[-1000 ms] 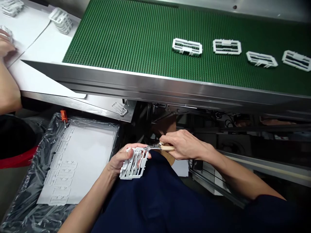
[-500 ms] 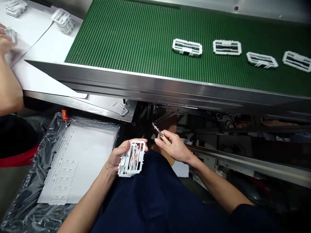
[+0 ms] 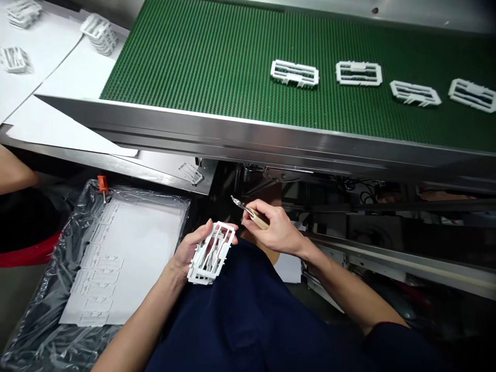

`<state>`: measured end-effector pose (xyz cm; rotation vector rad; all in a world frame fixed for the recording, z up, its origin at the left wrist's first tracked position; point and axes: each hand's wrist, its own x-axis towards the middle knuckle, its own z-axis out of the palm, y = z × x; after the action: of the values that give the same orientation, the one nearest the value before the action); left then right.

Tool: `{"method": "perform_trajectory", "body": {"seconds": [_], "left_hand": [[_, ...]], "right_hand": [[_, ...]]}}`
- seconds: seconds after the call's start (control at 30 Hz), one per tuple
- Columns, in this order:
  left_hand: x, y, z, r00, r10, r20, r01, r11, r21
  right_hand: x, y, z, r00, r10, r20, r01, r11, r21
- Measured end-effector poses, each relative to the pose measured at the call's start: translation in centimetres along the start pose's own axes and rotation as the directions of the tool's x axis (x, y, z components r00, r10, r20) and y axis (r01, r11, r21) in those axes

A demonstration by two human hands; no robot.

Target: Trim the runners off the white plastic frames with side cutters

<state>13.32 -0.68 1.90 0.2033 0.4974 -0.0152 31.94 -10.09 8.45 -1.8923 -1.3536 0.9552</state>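
Taking my line of sight as the dial's centre, I note a ribbed green conveyor belt (image 3: 201, 62) at 12 o'clock, edged by a bright metal side rail (image 3: 217, 129). A grey metal panel (image 3: 426, 15) backs it at 2. From 9 to 10, a metal-edged worktable (image 3: 155, 174) carries a white covering (image 3: 89, 77). At 8, I record a container (image 3: 39, 325) lined in black plastic, beside grey floor (image 3: 13, 292). At 4, a pale rail (image 3: 422, 271) crosses deep shadow; illumination there is poor.
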Motion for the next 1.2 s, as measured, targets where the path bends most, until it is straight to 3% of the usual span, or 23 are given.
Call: {"method": "perform_trajectory", "body": {"seconds": [0.23,0.47,1.03,1.2], "left_hand": [[0.5,-0.3,0.7,0.995,-0.064,-0.079,0.070,0.994,0.081],[0.5,0.0,0.9,0.988,-0.123,-0.097,0.132,0.987,0.092],[0.8,0.2,0.4,0.980,-0.178,-0.093,0.182,0.983,0.027],[0.9,0.3,0.3,0.982,-0.147,-0.123,0.153,0.987,0.042]], "right_hand": [[2.0,-0.7,-0.4,0.968,-0.142,0.207,0.148,0.989,-0.016],[2.8,-0.9,-0.9,0.934,-0.123,0.336,0.154,0.986,-0.066],[3.5,-1.4,-0.9,0.891,-0.151,0.427,0.231,0.962,-0.143],[3.3,-1.1,0.0,0.927,-0.155,0.342,0.217,0.964,-0.151]]}}
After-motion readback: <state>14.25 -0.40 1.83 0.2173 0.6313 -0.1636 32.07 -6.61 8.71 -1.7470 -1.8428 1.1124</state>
